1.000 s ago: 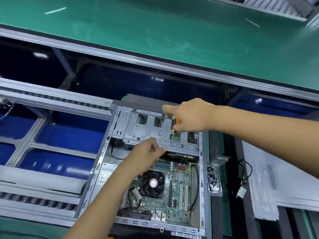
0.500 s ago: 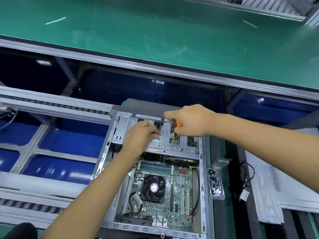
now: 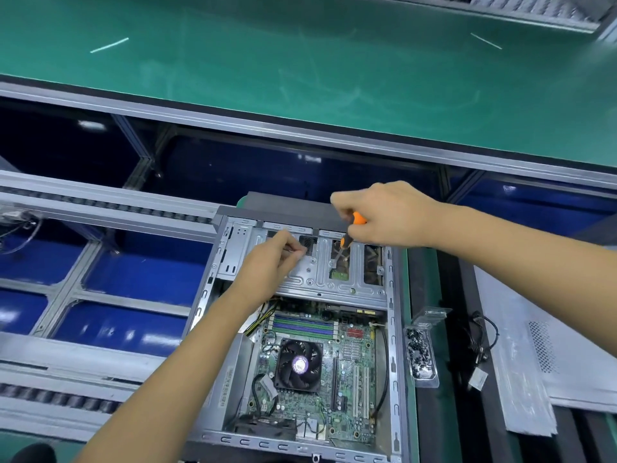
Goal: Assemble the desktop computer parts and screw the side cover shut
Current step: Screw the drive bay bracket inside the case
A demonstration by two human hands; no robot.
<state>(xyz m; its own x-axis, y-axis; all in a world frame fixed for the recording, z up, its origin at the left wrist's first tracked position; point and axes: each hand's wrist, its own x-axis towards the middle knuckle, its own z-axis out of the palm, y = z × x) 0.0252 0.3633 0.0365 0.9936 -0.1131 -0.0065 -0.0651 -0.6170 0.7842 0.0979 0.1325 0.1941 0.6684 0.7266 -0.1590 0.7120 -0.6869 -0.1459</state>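
My right hand [image 3: 387,215] grips the screwdriver [image 3: 349,237], tip on the drive cage [image 3: 320,275] at 12 o'clock in the case [image 3: 395,329]; my left hand [image 3: 270,262] pinches there, contents unclear. Best kept square.

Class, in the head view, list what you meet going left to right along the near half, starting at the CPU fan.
CPU fan → tray of screws → black cable → side cover.

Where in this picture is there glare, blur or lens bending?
Head view: ceiling lights glare off the blue panels; the right hand is smeared at its fingers; the green bench edge bows from the wide lens; the motherboard stays sharp.
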